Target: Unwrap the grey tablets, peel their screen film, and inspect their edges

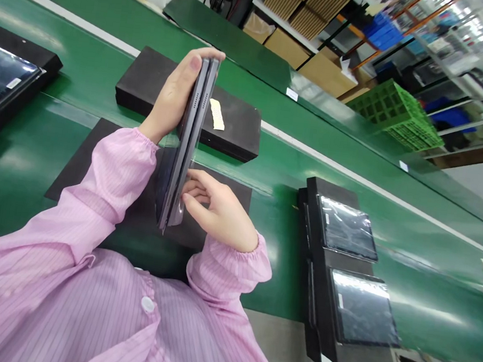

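Observation:
Two thin grey tablets stand on edge, side by side, their narrow speaker edges turned toward me. My left hand is closed around their upper end, with the thumb on the left side and the fingers over the top. At the lower right side of the pair is my right hand, its fingers curled together against the right tablet. Clear film shows along that tablet's side near the fingertips; whether they pinch it is hard to see. Beneath the tablets, a black mat lies on the green work surface.
Beyond my hands lies a long black foam block bearing a yellow paper note. Tablets rest in black holders at the right, and another tablet at the left. A green crate and shelving stand behind.

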The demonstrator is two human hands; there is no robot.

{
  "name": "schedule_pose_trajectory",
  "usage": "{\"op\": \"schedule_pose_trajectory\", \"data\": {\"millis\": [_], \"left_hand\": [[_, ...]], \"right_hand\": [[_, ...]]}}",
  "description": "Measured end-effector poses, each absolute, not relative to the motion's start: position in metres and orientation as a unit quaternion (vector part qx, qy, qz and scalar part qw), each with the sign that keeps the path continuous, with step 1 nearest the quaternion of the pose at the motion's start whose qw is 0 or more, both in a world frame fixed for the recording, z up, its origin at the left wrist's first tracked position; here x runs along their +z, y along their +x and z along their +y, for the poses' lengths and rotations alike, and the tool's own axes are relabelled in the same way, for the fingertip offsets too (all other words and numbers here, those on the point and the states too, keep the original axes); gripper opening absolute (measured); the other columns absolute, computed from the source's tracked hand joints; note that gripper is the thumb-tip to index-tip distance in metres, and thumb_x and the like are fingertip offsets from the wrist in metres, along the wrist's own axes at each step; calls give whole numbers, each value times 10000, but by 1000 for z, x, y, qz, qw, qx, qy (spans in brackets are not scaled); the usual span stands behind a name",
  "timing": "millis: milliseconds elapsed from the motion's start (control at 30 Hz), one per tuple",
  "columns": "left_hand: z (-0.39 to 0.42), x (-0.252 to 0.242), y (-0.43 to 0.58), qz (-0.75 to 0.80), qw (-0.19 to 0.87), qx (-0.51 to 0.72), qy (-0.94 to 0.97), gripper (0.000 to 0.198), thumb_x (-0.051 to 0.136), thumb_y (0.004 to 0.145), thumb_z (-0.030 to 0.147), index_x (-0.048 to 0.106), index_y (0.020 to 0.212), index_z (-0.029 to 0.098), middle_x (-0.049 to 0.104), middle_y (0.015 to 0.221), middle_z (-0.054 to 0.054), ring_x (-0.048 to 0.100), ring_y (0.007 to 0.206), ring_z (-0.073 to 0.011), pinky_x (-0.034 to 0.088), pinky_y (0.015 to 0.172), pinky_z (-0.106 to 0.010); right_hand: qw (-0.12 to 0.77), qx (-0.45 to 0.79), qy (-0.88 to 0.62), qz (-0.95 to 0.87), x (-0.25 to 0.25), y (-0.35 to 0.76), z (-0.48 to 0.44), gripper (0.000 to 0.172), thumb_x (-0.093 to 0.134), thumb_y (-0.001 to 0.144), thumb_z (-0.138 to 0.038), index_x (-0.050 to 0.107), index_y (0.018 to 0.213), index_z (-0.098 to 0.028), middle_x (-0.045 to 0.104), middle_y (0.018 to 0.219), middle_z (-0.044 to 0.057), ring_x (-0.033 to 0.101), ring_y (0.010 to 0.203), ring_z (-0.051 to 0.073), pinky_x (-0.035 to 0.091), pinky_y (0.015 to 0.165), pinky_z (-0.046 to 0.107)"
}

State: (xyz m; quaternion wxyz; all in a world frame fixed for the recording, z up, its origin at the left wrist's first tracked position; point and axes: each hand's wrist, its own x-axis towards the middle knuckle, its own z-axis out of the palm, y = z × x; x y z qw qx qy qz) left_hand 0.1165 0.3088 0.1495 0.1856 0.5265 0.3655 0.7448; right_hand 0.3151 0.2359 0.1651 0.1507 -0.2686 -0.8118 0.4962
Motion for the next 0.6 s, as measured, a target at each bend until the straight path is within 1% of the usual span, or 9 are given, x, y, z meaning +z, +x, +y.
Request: {"op": "schedule_pose_trajectory", "data": {"millis": [100, 200, 367, 500, 600], "left_hand": [[309, 150, 117, 350, 202, 749, 524, 480, 438, 956, 680, 706, 1049, 293, 671, 961, -28, 606, 930, -201, 483, 835, -361], [313, 148, 116, 326, 209, 753, 532, 514, 493, 890, 748, 711, 1034, 306, 684, 961, -11, 605, 934, -187, 491, 880, -357], [318, 145, 114, 357, 187, 743, 535, 525, 408, 926, 736, 685, 1061, 311, 685, 1080, -28, 628, 1019, -213, 495, 947, -367], [321, 143, 112, 347, 187, 742, 542, 562, 424, 905, 758, 668, 1074, 282, 694, 1116, -30, 620, 1004, -195, 488, 961, -351], [318, 145, 113, 338, 188, 747, 541, 528, 440, 922, 723, 678, 1069, 275, 697, 1121, -25, 623, 1008, -194, 489, 949, -341]], "right_hand": [[151, 495, -268, -812, 165, 316, 236, 367, 506, 825, -135, 535, 1191, -139, 709, 903, 50, 691, 728, 135, 593, 701, 302], [151, 492, -271, -814, 165, 315, 236, 363, 503, 834, -127, 535, 1195, -138, 710, 908, 50, 693, 727, 134, 588, 700, 300], [150, 489, -273, -815, 166, 315, 236, 367, 502, 844, -120, 537, 1208, -153, 716, 914, 43, 688, 720, 128, 585, 701, 299], [149, 492, -274, -813, 167, 314, 235, 365, 505, 852, -135, 534, 1215, -167, 716, 914, 38, 686, 712, 130, 586, 711, 308], [143, 491, -279, -813, 167, 315, 235, 375, 504, 850, -143, 533, 1223, -170, 707, 913, 38, 688, 725, 137, 584, 720, 315]]}}
